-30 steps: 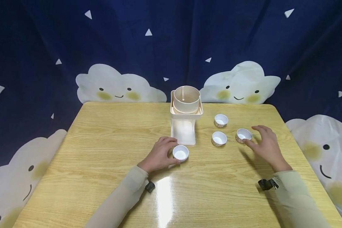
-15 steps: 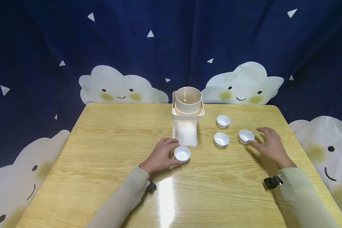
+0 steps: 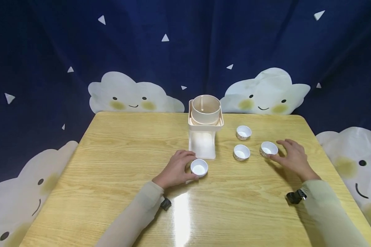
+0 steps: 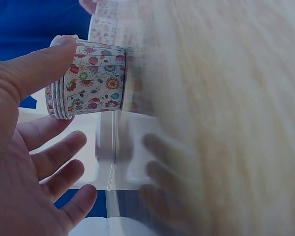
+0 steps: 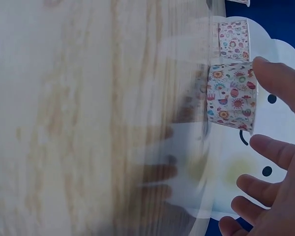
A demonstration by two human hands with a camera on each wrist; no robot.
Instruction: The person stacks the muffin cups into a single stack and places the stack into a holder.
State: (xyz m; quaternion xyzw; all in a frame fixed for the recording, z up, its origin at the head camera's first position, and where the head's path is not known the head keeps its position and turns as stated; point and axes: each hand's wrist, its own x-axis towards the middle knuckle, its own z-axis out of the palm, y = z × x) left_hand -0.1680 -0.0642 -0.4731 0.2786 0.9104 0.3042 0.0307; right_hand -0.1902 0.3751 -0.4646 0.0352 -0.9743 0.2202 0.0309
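Note:
My left hand (image 3: 176,169) pinches the rim of a stack of nested paper baking cups (image 4: 96,78) between thumb and forefinger; the other fingers spread loosely. The cups have a floral print outside and white insides. They stand just in front of a cream plastic stand (image 3: 202,145) with a round cylinder on top. At the right, my right hand (image 3: 293,157) is spread around another floral baking cup (image 5: 231,96). Its thumb meets the rim, while the forefinger lies close to the opposite side of the rim. The remaining fingers are relaxed.
Two more baking cups, a rear one (image 3: 243,132) and a nearer one (image 3: 241,152), stand between the cream stand and my right hand. The wooden table (image 3: 126,144) ends at a dark blue curtain (image 3: 136,41) printed with clouds and triangles.
The right forefinger moved away from its cup, then came back closer to it. My left hand kept its grip on the stack. The whole head view shifted slightly.

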